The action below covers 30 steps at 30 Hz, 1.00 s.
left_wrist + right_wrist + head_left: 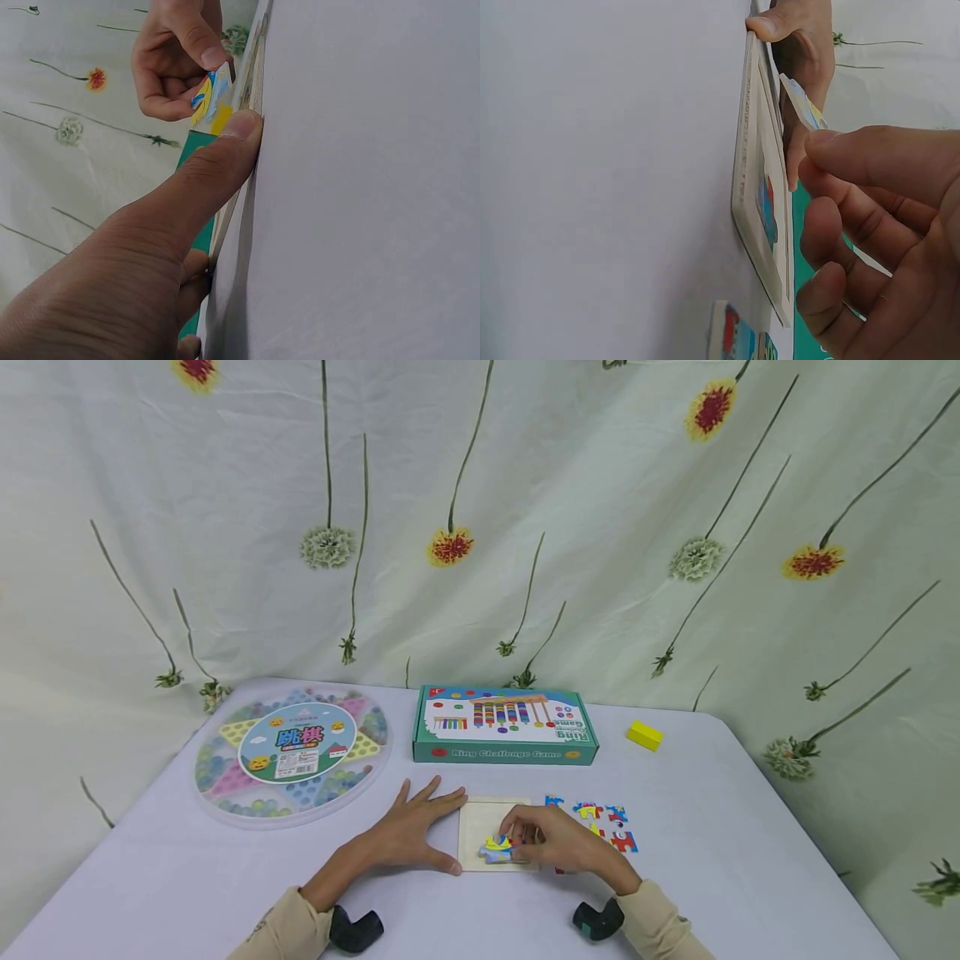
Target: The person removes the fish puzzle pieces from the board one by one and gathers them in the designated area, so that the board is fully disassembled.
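My right hand (558, 839) pinches a jigsaw puzzle piece (497, 849) with yellow and pale blue print between thumb and index finger. In the right wrist view this piece (802, 103) is tilted above the shallow wooden puzzle tray (744, 150). Another piece (768, 210), red and blue, lies in the tray near its right end. My left hand (412, 831) is spread at the tray's left edge. Its thumb (217, 161) touches the tray rim in the left wrist view. Loose puzzle pieces (622, 842) lie right of the tray, some hidden behind my right hand.
Behind the tray stands a green Ring Challenge Game box (506, 752). A round Chinese checkers set (296, 752) with marbles lies at the left. A yellow block (645, 735) sits at the back right. The white tabletop (720, 827) ends at a flowered curtain (600, 485).
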{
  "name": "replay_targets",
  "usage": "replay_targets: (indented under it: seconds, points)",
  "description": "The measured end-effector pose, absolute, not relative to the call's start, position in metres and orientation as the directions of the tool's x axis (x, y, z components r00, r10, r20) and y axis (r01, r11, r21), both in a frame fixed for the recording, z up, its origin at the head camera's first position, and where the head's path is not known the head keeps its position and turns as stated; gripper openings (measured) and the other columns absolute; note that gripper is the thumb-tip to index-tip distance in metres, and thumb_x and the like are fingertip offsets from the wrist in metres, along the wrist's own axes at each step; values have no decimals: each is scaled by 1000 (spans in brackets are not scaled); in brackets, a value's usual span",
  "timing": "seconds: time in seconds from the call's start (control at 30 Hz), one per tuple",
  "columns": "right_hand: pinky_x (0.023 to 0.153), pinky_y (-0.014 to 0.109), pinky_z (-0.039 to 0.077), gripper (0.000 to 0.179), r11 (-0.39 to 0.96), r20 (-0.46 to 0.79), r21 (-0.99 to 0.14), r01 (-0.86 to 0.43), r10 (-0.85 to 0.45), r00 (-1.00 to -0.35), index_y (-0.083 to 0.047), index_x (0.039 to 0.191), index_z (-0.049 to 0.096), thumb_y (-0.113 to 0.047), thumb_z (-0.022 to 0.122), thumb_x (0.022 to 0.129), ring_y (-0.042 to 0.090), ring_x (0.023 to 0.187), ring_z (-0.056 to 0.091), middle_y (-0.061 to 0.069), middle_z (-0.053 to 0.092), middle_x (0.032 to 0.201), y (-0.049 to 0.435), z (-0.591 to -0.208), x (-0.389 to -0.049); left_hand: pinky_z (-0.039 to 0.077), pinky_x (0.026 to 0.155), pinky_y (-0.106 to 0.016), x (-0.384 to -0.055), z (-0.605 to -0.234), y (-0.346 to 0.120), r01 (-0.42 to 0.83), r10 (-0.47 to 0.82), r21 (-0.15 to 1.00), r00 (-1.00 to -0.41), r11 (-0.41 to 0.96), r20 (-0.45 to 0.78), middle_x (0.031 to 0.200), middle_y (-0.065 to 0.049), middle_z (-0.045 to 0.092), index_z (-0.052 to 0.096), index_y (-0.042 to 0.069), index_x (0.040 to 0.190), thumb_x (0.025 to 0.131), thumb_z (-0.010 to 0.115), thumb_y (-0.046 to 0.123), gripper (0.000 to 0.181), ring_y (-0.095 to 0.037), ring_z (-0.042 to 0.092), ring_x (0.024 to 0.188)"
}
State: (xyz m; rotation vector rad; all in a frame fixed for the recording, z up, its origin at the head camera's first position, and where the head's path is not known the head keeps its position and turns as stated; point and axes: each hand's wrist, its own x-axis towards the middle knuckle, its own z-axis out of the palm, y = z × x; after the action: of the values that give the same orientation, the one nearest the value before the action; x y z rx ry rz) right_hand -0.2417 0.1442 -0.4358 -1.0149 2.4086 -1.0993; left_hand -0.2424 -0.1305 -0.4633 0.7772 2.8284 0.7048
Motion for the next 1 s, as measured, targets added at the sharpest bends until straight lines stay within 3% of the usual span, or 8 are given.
replay_targets:
  seconds: [1.0]
  points:
    - [61,17,43,19,438,28,-793,-422,-667,-745,-13,105,66,-6,67,88,6,72,50,-1,60,87,173,-435,-241,-9,112,-63,-241,-462,-130,454,515,489,-857,745,11,152,3,37,42,19,146,62,75,68,103,-34,10,147]
